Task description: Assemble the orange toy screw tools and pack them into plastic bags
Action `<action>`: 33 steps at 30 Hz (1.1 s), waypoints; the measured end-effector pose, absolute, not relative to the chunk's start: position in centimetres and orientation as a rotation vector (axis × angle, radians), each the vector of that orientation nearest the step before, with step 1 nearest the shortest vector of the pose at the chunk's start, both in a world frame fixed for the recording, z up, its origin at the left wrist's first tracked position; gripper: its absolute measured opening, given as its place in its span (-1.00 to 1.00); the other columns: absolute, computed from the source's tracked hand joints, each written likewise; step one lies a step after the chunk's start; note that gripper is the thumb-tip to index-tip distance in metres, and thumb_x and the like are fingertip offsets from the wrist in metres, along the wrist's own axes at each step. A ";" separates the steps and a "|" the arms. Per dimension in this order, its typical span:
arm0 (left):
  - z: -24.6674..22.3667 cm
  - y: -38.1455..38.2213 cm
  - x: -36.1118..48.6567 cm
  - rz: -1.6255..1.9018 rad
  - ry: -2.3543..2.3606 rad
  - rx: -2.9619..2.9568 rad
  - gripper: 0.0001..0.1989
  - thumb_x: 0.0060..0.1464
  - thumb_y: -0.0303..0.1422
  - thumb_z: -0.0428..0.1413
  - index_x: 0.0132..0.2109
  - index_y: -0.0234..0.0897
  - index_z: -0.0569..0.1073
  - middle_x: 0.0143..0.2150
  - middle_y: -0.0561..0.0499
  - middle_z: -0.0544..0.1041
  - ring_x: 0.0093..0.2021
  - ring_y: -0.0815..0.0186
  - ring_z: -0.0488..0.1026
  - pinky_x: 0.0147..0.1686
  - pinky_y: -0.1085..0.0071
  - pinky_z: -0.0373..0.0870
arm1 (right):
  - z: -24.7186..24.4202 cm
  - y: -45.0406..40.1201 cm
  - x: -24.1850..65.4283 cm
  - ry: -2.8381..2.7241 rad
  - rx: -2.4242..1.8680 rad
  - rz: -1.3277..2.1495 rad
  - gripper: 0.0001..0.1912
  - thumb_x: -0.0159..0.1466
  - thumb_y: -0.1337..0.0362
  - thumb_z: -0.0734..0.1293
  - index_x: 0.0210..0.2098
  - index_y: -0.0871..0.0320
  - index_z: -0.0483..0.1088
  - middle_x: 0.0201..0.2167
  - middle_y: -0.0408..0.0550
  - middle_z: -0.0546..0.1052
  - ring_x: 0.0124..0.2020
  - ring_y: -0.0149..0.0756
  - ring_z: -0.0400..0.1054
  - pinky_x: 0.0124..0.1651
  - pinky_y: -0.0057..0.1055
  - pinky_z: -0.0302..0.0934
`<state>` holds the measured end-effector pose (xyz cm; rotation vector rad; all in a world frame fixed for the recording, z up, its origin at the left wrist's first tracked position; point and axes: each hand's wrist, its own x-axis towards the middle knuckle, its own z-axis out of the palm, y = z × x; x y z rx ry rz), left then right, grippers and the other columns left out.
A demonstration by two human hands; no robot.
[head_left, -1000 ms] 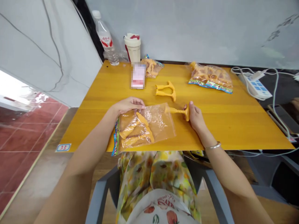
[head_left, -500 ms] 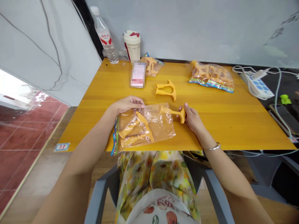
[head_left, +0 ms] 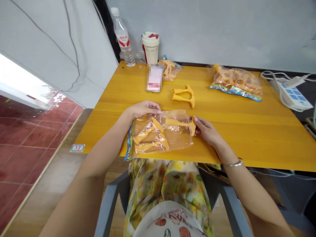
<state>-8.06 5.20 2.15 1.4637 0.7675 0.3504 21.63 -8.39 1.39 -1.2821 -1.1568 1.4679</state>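
A clear plastic bag (head_left: pixel 180 140) with a colourful printed strip lies at the table's front edge, two orange toy hammers (head_left: pixel 151 145) inside it. My left hand (head_left: pixel 145 108) is closed on the bag's upper edge, thumb and fingers pinched together. In my right hand (head_left: pixel 206 129) is another orange toy hammer (head_left: pixel 176 123), held by its head at the bag's right end. Its handle lies inside the bag, pointing left, while the head is at the opening. Two more orange hammers (head_left: pixel 184 95) lie on the table just beyond the bag.
Behind stand a water bottle (head_left: pixel 124 42) and a white cup (head_left: pixel 150 49). A phone-like item with a blurred screen (head_left: pixel 154 78) lies before a filled bag (head_left: pixel 170 69). Filled bags (head_left: pixel 235 81) rest at the back right, near a power strip (head_left: pixel 295 93) with white cables.
My right hand has moved the hammer left, deeper into the bag. My left hand still pinches the bag's upper edge. The whole view has shifted slightly.
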 end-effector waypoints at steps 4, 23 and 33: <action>2.4 5.1 -8.0 0.350 0.761 1.463 -0.85 0.02 -0.33 0.31 -0.32 -0.34 0.57 -0.45 0.02 0.59 -0.49 0.48 0.46 -0.51 0.55 0.27 | 1.8 -8.6 21.3 -1.207 -1.272 1.591 -0.47 0.15 -0.14 0.45 -0.06 0.10 0.51 -0.52 -0.22 0.37 -0.53 -0.48 0.20 -0.45 -0.50 0.15; 2.9 5.0 -7.9 0.381 0.676 1.391 -0.83 -0.02 -0.42 0.37 -0.35 -0.44 0.56 -0.47 -0.01 0.58 -0.48 0.48 0.48 -0.39 0.51 0.37 | 2.9 -6.9 16.3 -1.526 -1.249 1.645 -0.53 0.17 -0.02 0.47 -0.03 0.06 0.38 -0.60 -0.29 0.38 -0.61 -0.43 0.27 -0.52 -0.45 0.18; 2.7 5.2 -8.1 0.382 0.654 1.407 -0.79 -0.02 -0.36 0.38 -0.35 -0.43 0.56 -0.46 -0.01 0.59 -0.48 0.48 0.49 -0.38 0.52 0.40 | 3.5 -6.7 15.9 -1.383 -1.285 1.825 -0.52 0.10 -0.03 0.52 -0.16 0.10 0.36 -0.51 -0.26 0.45 -0.61 -0.49 0.31 -0.53 -0.49 0.23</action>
